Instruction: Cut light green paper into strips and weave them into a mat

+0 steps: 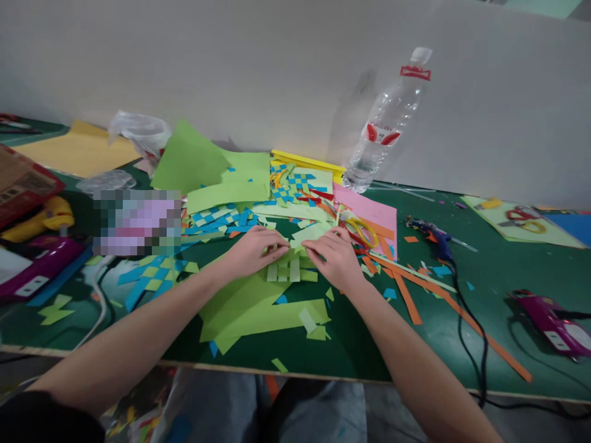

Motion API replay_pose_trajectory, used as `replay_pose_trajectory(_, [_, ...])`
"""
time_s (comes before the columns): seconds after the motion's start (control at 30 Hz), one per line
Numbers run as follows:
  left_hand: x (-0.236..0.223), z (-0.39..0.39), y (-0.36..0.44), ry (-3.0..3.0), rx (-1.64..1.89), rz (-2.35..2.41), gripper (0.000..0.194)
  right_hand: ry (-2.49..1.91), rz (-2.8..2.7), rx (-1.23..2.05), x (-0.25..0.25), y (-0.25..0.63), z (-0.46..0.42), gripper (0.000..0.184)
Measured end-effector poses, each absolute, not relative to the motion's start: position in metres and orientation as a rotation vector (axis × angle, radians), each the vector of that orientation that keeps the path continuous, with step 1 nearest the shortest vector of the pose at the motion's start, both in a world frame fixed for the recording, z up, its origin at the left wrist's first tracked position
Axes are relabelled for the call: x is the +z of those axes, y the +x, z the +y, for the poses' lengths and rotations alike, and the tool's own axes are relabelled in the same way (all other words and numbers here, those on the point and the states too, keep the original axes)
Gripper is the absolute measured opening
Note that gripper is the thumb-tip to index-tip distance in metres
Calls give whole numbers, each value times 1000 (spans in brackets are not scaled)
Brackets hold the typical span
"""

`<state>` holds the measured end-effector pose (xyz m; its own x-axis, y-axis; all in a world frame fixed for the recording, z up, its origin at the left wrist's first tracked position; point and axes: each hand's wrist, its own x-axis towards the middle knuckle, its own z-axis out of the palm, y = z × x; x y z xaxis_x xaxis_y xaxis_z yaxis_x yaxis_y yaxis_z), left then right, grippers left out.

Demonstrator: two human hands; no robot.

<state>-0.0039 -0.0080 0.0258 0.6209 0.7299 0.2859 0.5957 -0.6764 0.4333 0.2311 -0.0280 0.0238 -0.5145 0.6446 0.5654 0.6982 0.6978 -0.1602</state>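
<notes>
My left hand (258,251) and my right hand (333,255) meet over a small weave of green and pale paper strips (290,271) in the middle of the table. Both hands have thumb and fingers pinched at the weave's far edge, each on a paper strip there. The fingers partly hide that far edge. Under and in front of the weave lie larger green paper sheets (258,317) with loose scraps. Just beyond my right hand rest scissors with yellow and red handles (364,232).
Woven blue-green pieces (221,218) and green sheets (207,163) lie at the back. A plastic bottle (385,123) leans against the wall. At the right are a glue gun (431,237), orange strips (462,304) and a purple power strip (551,323). A white cable (98,289) runs at the left.
</notes>
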Motion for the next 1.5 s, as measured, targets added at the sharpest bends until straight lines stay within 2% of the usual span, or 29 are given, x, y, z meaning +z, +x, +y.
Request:
replay_pose_trajectory(0.3, [32,-12,-1,2393,650,1080,37,-972,-2207,87,21,226,-29,23])
replay_pose_trajectory(0.5, [34,-9,-3,1997,682,1076,36,-960,-2234,69,19,227,-29,25])
replay_pose_trajectory(0.73, [34,-5,-7,1850,693,1049,36,-929,-2224,66,17,227,-28,33])
replay_pose_trajectory(0.83, [35,-6,-6,1785,705,1084,36,-965,-2228,99,20,229,-27,22])
replay_pose_trajectory(0.97, [33,-6,-6,1729,695,1119,34,-971,-2338,92,22,232,-27,13])
replay_pose_trajectory(1.5, [36,-8,-3,1709,628,1115,39,-928,-2435,-126,15,231,-27,18])
